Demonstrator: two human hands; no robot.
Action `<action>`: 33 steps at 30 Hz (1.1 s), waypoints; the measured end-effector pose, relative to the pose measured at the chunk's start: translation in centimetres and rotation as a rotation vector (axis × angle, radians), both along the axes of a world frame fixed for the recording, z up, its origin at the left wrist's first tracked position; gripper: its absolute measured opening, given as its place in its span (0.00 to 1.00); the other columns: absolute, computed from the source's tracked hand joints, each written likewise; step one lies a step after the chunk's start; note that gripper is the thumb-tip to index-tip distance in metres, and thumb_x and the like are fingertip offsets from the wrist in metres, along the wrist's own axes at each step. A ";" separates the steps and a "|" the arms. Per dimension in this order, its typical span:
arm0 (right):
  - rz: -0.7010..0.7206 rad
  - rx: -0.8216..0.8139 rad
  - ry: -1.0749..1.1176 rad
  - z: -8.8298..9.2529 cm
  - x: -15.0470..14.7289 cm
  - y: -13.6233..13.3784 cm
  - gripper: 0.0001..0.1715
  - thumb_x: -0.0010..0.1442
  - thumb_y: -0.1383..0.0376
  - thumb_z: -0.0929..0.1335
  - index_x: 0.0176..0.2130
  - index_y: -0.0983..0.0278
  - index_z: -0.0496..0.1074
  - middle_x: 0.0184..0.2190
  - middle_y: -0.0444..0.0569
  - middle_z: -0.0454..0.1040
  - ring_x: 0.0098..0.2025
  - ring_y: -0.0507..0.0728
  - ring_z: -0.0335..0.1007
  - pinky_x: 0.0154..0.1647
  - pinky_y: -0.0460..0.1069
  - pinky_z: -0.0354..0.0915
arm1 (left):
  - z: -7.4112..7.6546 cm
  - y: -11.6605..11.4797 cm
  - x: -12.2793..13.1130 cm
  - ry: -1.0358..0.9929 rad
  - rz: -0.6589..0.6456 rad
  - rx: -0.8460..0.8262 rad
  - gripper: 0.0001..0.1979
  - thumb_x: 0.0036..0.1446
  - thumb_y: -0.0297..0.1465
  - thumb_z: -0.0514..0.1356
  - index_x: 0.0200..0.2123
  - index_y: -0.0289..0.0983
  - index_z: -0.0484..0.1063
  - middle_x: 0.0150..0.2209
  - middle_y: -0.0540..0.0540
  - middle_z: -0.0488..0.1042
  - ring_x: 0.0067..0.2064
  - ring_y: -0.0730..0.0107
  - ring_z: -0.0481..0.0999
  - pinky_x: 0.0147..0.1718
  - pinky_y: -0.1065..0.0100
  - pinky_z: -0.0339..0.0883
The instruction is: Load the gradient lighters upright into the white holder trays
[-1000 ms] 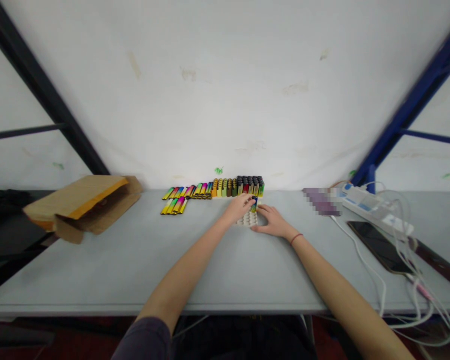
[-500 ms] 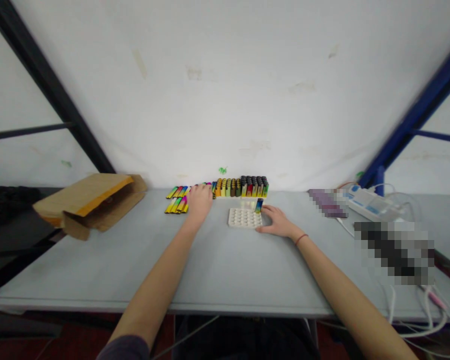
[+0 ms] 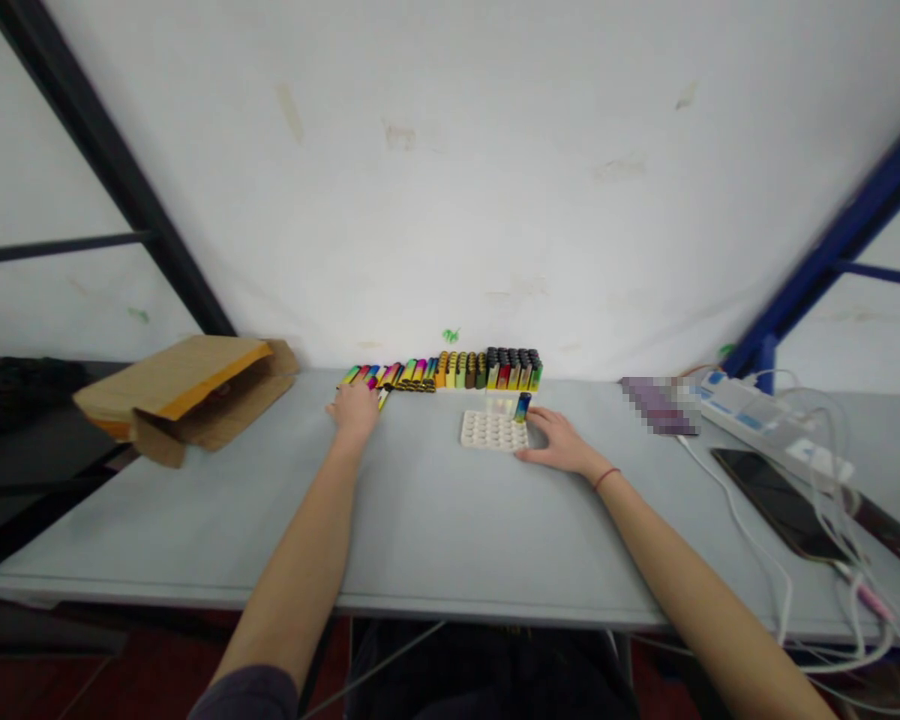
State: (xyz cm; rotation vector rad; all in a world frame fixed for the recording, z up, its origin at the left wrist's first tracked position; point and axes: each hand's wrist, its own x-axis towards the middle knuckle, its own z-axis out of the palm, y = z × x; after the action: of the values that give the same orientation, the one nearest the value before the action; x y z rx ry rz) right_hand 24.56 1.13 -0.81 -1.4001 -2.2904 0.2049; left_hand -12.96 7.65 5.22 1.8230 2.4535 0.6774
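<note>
A white tray (image 3: 487,432) with rows of round wells lies mid-table, and one blue-and-yellow lighter (image 3: 522,407) stands upright at its back right corner. My right hand (image 3: 562,443) holds the tray's right end, thumb at the front corner and fingers behind, close to that lighter. Over on the left, my left hand (image 3: 355,412) is curled down over lighters at the near side of a loose pile; its fingertips are mostly hidden. Colourful lighters (image 3: 418,374) lie on their sides behind and right of it. One lighter (image 3: 383,397) shows beside this hand.
Along the wall stand packed rows of upright lighters, yellow-topped ones (image 3: 461,370) and black-topped ones (image 3: 514,368). An open cardboard box (image 3: 184,390) lies at the left. Phones (image 3: 776,500), a power strip (image 3: 765,420) and white cables occupy the right side.
My left hand has moved left and slightly nearer, from the lying lighters by the upright rows to the front of the pile. My right hand stays at the tray. The view has shifted slightly.
</note>
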 end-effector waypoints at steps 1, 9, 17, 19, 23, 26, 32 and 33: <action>-0.001 0.000 -0.001 0.0 0.0 0.0 0.42 0.54 0.45 0.72 0.61 0.62 0.67 0.62 0.61 0.65 0.62 0.70 0.62 0.63 0.64 0.58 | 0.3 -0.1 -0.2 -0.013 0.000 0.020 0.17 0.64 0.35 0.50 0.48 0.32 0.73 0.50 0.25 0.73 0.50 0.42 0.74 0.48 0.47 0.67; 0.006 0.007 -0.007 0.1 -0.1 0.0 0.43 0.54 0.44 0.72 0.60 0.65 0.67 0.61 0.62 0.66 0.62 0.71 0.62 0.63 0.64 0.58 | 0.0 0.7 -2.6 -0.112 0.045 0.002 0.22 0.67 0.34 0.43 0.52 0.27 0.68 0.53 0.23 0.73 0.55 0.43 0.73 0.50 0.52 0.66; 0.010 0.010 -0.012 0.1 -0.1 -0.1 0.43 0.55 0.45 0.71 0.61 0.64 0.66 0.62 0.62 0.65 0.63 0.70 0.61 0.63 0.64 0.57 | -2.4 0.2 -1.1 0.030 -0.073 -0.055 0.20 0.66 0.33 0.44 0.53 0.31 0.68 0.55 0.28 0.72 0.56 0.46 0.73 0.51 0.55 0.66; 0.007 0.011 -0.011 0.1 -0.1 -0.1 0.42 0.55 0.45 0.71 0.61 0.63 0.66 0.63 0.61 0.65 0.63 0.70 0.61 0.63 0.65 0.57 | -2.5 0.0 -0.6 0.067 -0.116 -0.071 0.20 0.66 0.32 0.44 0.53 0.30 0.68 0.56 0.27 0.71 0.57 0.46 0.73 0.52 0.55 0.66; 0.015 0.014 -0.015 0.1 -0.1 -0.1 0.41 0.55 0.46 0.71 0.61 0.63 0.66 0.62 0.61 0.66 0.62 0.70 0.62 0.62 0.64 0.58 | -2.5 0.1 0.4 0.088 -0.193 -0.082 0.19 0.66 0.32 0.45 0.51 0.31 0.68 0.55 0.30 0.71 0.57 0.48 0.72 0.53 0.58 0.65; 0.011 0.019 -0.021 0.2 -0.1 -0.1 0.41 0.56 0.45 0.71 0.61 0.64 0.66 0.62 0.62 0.66 0.62 0.70 0.62 0.62 0.64 0.58 | -2.7 0.2 1.1 0.069 -0.253 -0.077 0.17 0.65 0.30 0.46 0.49 0.31 0.69 0.52 0.31 0.73 0.56 0.51 0.73 0.53 0.60 0.65; 0.014 0.028 -0.023 0.1 -0.1 -0.1 0.42 0.55 0.46 0.71 0.61 0.65 0.67 0.61 0.62 0.66 0.62 0.70 0.62 0.62 0.64 0.59 | -1.9 -0.3 2.4 -0.037 -0.307 0.000 0.13 0.63 0.29 0.50 0.46 0.33 0.71 0.49 0.32 0.74 0.55 0.50 0.72 0.56 0.57 0.63; 0.017 0.032 -0.020 0.1 -0.1 -0.1 0.41 0.55 0.46 0.71 0.61 0.64 0.67 0.61 0.61 0.67 0.62 0.70 0.62 0.62 0.64 0.59 | -1.5 -0.5 2.7 -0.058 -0.308 0.056 0.13 0.62 0.29 0.51 0.46 0.33 0.70 0.50 0.31 0.74 0.56 0.49 0.72 0.56 0.56 0.62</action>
State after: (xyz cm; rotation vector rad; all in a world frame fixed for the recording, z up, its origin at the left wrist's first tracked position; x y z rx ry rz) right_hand 24.42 1.04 -0.74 -1.3738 -2.3122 0.1589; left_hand -10.27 7.18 3.71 2.1048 2.0714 0.7679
